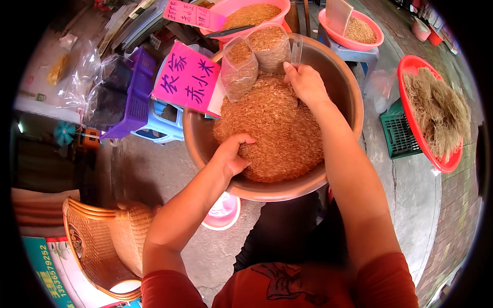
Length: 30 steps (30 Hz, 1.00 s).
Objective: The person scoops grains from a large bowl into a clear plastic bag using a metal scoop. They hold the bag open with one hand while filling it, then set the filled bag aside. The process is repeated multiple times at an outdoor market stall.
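Observation:
A wide brown basin [350, 77] in front of me holds a mound of reddish-brown husked grain [277, 127]. My left hand [233, 154] rests against the near left side of the mound, thumb and forefinger apart, its other fingers hidden. My right hand [308, 84] is at the far right of the mound, fingertips touching the lower part of a clear plastic measuring cup [271, 57] beside its handle. Whether it grips the cup is unclear. A second clear cup [239, 75] stands tilted to the left. Both cups contain grain.
A pink handwritten sign [188, 77] leans into the basin's left side. Pink grain bowls [269, 7] stand beyond. Right, a red basin [410, 123] of dried strands sits over a green crate [398, 134]. Left are a purple basket [134, 100], blue stool [165, 133] and wicker chair [96, 254].

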Each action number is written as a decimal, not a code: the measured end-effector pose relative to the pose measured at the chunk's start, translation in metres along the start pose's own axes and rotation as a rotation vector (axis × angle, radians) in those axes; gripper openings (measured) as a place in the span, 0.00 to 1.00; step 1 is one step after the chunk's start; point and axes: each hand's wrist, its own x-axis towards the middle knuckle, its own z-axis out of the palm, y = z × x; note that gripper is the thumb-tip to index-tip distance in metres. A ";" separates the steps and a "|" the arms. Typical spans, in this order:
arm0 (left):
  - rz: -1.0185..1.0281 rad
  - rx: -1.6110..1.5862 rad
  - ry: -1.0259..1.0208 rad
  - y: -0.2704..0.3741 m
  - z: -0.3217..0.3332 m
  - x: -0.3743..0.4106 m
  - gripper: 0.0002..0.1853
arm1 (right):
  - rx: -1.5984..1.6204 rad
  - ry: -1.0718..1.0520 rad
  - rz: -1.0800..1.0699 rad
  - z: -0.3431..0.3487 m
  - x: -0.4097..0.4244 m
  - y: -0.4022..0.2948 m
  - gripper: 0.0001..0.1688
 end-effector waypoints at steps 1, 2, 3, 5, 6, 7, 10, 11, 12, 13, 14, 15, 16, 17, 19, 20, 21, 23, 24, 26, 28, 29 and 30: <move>0.009 -0.013 0.007 0.001 0.001 -0.002 0.25 | 0.007 0.000 0.007 0.001 0.001 0.001 0.26; 0.014 -0.088 -0.033 0.002 -0.001 0.000 0.25 | 0.014 -0.001 0.013 0.003 0.003 0.003 0.27; 0.018 -0.163 -0.076 0.004 -0.001 0.002 0.24 | 0.034 0.021 -0.010 0.004 0.004 0.005 0.26; 0.045 -0.240 -0.108 0.004 0.001 0.000 0.26 | 0.074 0.066 -0.058 0.008 0.007 0.010 0.28; 0.068 -0.243 -0.095 0.007 0.010 -0.009 0.27 | 0.097 0.038 -0.029 0.007 0.006 0.008 0.29; 0.091 -0.246 -0.082 0.007 0.014 -0.013 0.28 | 0.120 0.010 0.000 0.005 0.005 0.007 0.30; 0.114 -0.296 -0.133 0.006 0.007 -0.006 0.32 | 0.190 -0.021 0.006 0.004 0.006 0.006 0.34; 0.118 -0.322 -0.153 0.006 0.004 -0.001 0.31 | 0.215 -0.022 -0.005 0.005 0.007 0.006 0.35; 0.120 -0.349 -0.173 0.006 0.002 0.003 0.30 | 0.217 -0.028 0.006 0.004 0.005 0.003 0.36; 0.123 -0.376 -0.192 0.006 0.001 0.006 0.30 | 0.219 -0.035 0.017 0.003 0.003 0.000 0.37; 0.142 -0.377 -0.184 0.006 -0.001 0.007 0.29 | 0.221 -0.041 0.027 0.002 0.000 -0.002 0.39; 0.157 -0.376 -0.179 0.008 0.004 0.003 0.28 | 0.222 -0.035 0.012 0.002 -0.001 -0.002 0.39; 0.172 -0.376 -0.174 0.009 0.008 0.001 0.27 | 0.223 -0.029 -0.003 0.001 -0.002 -0.002 0.40; 0.181 -0.383 -0.188 0.009 0.010 0.002 0.27 | 0.223 -0.023 -0.018 0.002 -0.002 -0.002 0.40; 0.202 -0.403 -0.214 0.009 0.012 0.004 0.26 | 0.201 0.000 -0.055 0.003 -0.003 -0.001 0.41; 0.215 -0.414 -0.205 0.009 0.014 0.005 0.25 | 0.189 0.012 -0.073 0.004 -0.003 0.000 0.41; 0.229 -0.423 -0.196 0.010 0.017 0.006 0.25 | 0.178 0.006 -0.067 0.004 -0.002 0.001 0.41; 0.243 -0.439 -0.200 0.013 0.022 0.011 0.24 | 0.156 -0.004 -0.054 0.004 -0.001 0.002 0.41; 0.244 -0.445 -0.210 0.016 0.025 0.015 0.24 | 0.154 -0.013 -0.050 0.004 -0.002 0.001 0.41; 0.247 -0.432 -0.230 0.020 0.031 0.021 0.23 | 0.149 -0.029 -0.041 0.004 -0.004 -0.003 0.41; 0.247 -0.396 -0.261 0.023 0.041 0.026 0.22 | 0.157 0.003 -0.066 0.005 -0.002 0.001 0.41; 0.252 -0.376 -0.270 0.022 0.042 0.029 0.21 | 0.162 0.018 -0.078 0.005 -0.001 0.003 0.41; 0.259 -0.354 -0.276 0.021 0.041 0.032 0.20 | 0.161 0.022 -0.077 0.006 -0.001 0.003 0.41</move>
